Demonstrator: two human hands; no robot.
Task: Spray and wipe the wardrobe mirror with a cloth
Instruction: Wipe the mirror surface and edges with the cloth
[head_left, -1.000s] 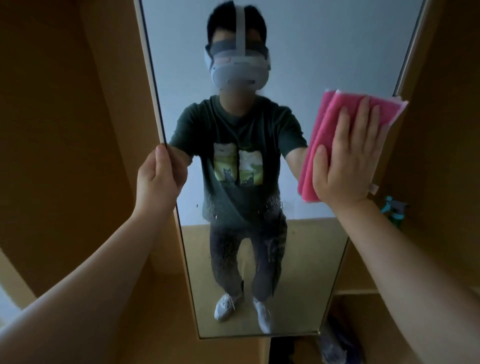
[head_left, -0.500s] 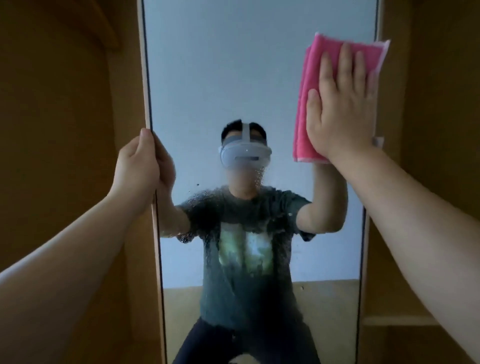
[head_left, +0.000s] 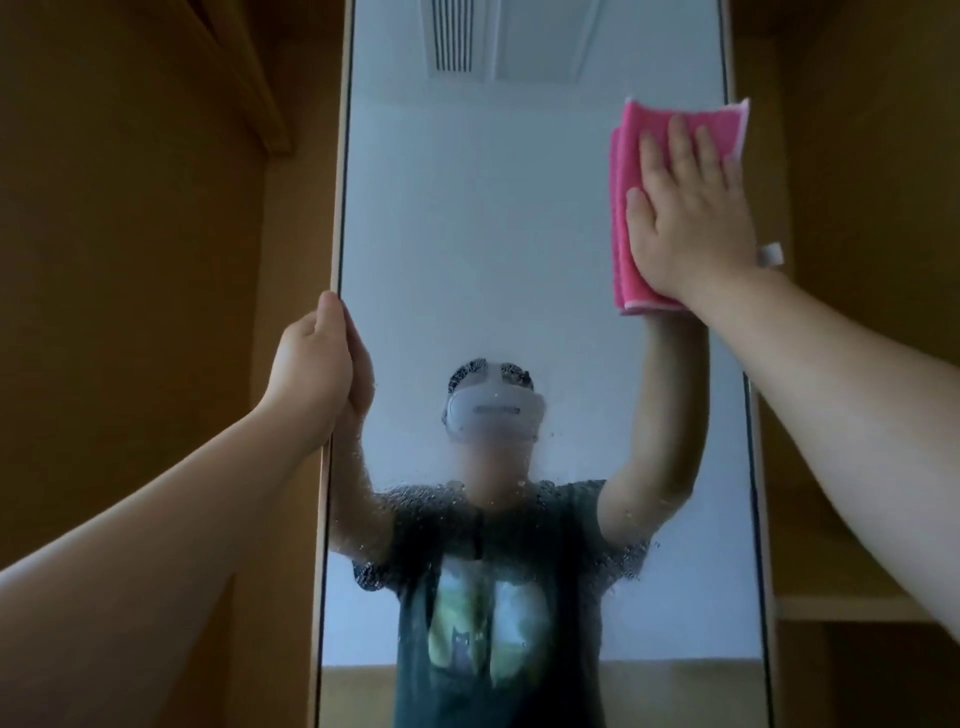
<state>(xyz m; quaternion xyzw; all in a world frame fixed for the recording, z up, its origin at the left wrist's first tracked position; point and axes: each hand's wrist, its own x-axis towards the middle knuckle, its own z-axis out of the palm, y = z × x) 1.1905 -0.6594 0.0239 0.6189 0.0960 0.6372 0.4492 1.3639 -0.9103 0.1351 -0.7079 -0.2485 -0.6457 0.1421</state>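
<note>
A tall wardrobe mirror (head_left: 493, 234) in a pale frame fills the middle of the head view. Spray droplets speckle its lower half, around the reflected person's chest. My left hand (head_left: 314, 374) grips the mirror's left edge at mid height, fingers wrapped round the frame. My right hand (head_left: 691, 213) lies flat, fingers spread, pressing a folded pink cloth (head_left: 626, 208) against the glass near the upper right edge. A white tag (head_left: 771, 254) of the cloth sticks out beside my wrist.
Brown wardrobe panels stand on both sides of the mirror. A wooden shelf (head_left: 852, 605) juts out at the lower right, and a slanted board (head_left: 249, 78) crosses the upper left. The mirror reflects a ceiling vent (head_left: 454, 36) at the top.
My right hand has slid the pink cloth up the mirror's right side. The view has tilted upward, so the floor and the reflected legs have dropped out. My left hand keeps its grip.
</note>
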